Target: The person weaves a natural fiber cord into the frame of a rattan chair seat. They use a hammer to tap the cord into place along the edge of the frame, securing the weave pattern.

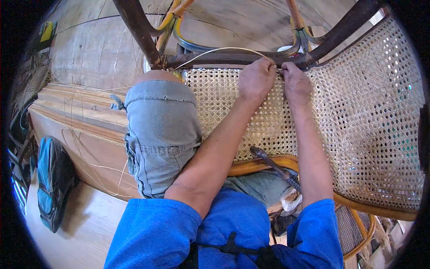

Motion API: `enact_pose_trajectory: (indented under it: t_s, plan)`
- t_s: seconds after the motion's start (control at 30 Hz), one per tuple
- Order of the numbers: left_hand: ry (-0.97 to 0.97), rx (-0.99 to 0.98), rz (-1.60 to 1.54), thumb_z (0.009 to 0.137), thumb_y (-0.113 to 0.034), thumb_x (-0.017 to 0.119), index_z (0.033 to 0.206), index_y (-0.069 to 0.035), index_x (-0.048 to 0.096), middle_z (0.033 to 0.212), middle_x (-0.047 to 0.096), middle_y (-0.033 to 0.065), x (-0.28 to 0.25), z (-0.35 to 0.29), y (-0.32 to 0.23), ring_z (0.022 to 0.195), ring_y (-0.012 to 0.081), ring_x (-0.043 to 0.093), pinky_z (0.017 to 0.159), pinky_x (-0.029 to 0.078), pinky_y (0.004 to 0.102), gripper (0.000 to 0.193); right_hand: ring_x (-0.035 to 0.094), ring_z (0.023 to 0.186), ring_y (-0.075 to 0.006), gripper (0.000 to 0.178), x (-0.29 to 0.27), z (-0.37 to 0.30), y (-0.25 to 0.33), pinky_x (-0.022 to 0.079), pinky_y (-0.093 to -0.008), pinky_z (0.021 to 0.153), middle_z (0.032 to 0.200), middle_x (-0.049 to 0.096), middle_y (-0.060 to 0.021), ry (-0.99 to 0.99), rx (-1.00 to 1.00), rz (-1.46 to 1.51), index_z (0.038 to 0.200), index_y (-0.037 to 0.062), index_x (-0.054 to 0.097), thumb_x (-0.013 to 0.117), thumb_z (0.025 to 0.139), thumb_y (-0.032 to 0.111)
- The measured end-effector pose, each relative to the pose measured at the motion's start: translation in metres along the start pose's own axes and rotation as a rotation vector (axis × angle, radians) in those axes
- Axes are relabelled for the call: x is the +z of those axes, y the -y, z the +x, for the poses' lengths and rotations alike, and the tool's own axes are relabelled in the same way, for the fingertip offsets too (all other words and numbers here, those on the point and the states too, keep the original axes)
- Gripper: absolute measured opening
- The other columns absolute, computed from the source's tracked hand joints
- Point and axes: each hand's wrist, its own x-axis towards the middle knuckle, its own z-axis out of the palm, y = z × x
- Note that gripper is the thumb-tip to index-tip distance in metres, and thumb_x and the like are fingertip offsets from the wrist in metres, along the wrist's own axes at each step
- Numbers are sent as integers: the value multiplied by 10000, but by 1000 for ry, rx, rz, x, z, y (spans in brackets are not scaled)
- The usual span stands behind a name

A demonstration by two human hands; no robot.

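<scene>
Both hands, left point(256, 80); right point(296, 83), pinch a pale cane strand point(224, 50) at honeycomb-woven seat point(367, 116).

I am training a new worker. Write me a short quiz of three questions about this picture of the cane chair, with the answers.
1. True or false: both hands work at the dark frame edge of the cane panel.
2. Which lies on the panel near the forearms? A) scissors B) a tool with a dark handle C) a brush
3. Fill in: a pale cane ____ arcs from the hands toward the left.

Key
1. True: the left hand and right hand are side by side at the dark frame along the woven cane panel.
2. B: the tool.
3. strand.
</scene>
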Motion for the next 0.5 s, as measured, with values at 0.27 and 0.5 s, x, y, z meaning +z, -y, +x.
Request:
enact_pose_trajectory:
  t_s: [0.27,0.5]
  plan:
    - [29,85,-74,812,-223,570,884,-55,659,860,642,171,3,-2,3,801,330,628,724,494,392,204,599,818,-333,199,1,-2,-7,472,-426,690,847,623,-138,8,-145,-70,912,101,637,462,825,141]
    - [59,62,-126,791,-222,570,851,-68,626,841,628,187,1,-4,2,777,363,612,686,482,456,174,564,851,-295,218,-2,-6,-8,467,-406,721,854,573,-99,65,-142,-104,908,125,639,437,829,147]
